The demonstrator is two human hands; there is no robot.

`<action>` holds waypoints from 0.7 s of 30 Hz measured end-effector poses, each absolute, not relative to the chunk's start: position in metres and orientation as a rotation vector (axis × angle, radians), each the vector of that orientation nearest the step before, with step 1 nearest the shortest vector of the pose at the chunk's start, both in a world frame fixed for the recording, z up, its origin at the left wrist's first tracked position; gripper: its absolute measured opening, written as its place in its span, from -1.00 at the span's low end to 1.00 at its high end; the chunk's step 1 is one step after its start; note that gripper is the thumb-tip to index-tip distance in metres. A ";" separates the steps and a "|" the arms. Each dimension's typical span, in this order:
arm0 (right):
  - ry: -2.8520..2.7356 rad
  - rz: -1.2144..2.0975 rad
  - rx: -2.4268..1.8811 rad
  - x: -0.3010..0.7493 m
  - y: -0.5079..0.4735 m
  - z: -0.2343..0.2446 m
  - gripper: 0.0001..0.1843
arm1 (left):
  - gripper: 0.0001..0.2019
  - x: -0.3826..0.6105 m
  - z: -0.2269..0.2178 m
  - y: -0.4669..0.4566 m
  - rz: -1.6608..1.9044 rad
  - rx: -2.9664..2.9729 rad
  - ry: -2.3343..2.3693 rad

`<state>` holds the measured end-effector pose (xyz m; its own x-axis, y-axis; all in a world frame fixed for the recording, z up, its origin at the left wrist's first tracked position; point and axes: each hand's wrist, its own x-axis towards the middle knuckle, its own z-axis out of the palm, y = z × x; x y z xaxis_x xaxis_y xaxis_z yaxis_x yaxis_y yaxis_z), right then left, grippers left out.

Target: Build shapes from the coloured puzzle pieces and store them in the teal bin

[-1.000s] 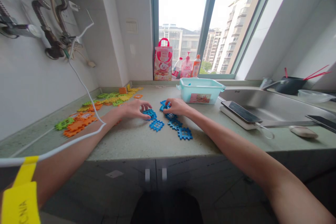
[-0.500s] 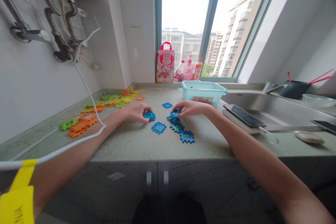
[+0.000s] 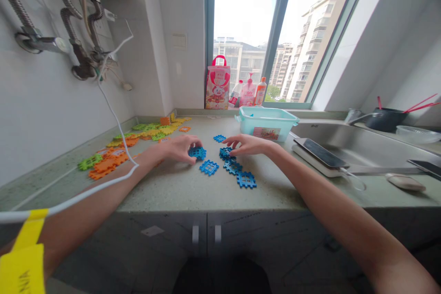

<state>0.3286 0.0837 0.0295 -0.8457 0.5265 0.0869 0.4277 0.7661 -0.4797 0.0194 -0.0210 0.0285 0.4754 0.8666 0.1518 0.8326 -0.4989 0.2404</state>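
My left hand (image 3: 183,148) is closed on a blue square building tile (image 3: 197,153) with a toothed edge and open lattice, gripped between thumb and fingers just above the counter. Over a second blue tile (image 3: 225,152), which lies on the far end of a small overlapping pile, my right hand (image 3: 244,144) has thumb and fingers apart, the fingertips at its edge. Nearer me in that pile are another blue tile (image 3: 232,166) and a front one (image 3: 246,180). Two more lie flat: one blue tile (image 3: 209,167) between the hands, and a small-looking one (image 3: 219,138) farther back.
Green, orange and yellow tiles (image 3: 112,161) spread along the left wall. A turquoise tub (image 3: 268,124) stands behind my right hand, beside the steel sink (image 3: 365,147). A phone (image 3: 320,152) rests by the sink. A white cable (image 3: 113,181) crosses over my left forearm.
My right hand has lowered its blue tile onto the pile and its fingers have loosened. My left hand, still gripping its tile, has barely moved. The view has shifted very slightly.
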 end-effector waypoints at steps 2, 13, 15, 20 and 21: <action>-2.673 0.509 -0.682 0.333 0.081 0.039 -0.58 | -0.50 0.022 0.027 -0.020 0.468 2.585 1.438; -1.599 -0.299 -1.594 0.469 0.078 0.077 -0.47 | -0.55 0.037 0.026 -0.026 0.513 2.626 1.300; -1.599 -0.187 -1.942 0.501 0.078 0.062 -0.14 | -0.55 0.036 0.025 -0.026 0.494 2.633 1.313; -1.914 0.158 -2.143 0.547 0.096 0.026 -0.22 | -0.58 0.036 0.022 -0.027 0.460 2.626 1.328; -1.909 0.128 -2.142 0.550 0.101 0.022 -0.22 | -0.57 0.037 0.021 -0.026 0.458 2.620 1.331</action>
<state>0.5502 0.1007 0.0217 0.1286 0.9853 0.1121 0.9615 -0.0962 -0.2572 0.0366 -0.0265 0.0214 0.5548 0.8088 0.1950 0.7574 -0.5880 0.2838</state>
